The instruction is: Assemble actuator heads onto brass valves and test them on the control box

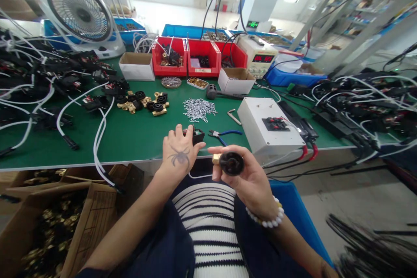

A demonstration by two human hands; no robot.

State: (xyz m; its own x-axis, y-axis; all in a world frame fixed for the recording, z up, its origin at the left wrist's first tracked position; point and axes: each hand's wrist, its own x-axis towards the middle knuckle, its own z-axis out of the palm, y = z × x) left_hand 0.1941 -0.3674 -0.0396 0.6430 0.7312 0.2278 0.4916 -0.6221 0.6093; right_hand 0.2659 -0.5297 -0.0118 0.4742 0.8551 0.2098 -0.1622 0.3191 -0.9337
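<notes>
In my right hand (250, 178), the fingers close round a brass fitting with a round black plastic body (232, 163), held up in front of the table edge. My left hand (178, 152) lies back-up at the table's front edge, fingers stretched and thumb apart. Its fingertips reach over a small black housing (198, 136); whether they press on it is hard to see. Blue-handled cutting pliers (224, 133) rest just right of that housing. Beyond them is a pile of small metal clips (199, 109). Several brass-and-black fittings (143, 102) sit farther left.
Black assemblies with white cables (52, 78) crowd the left side. A grey-white box (260, 113) with black sockets stands at right. Red bins (202, 58), a power supply (259, 56) and a fan (78, 8) line the back. A blue crate (296, 208) is below right.
</notes>
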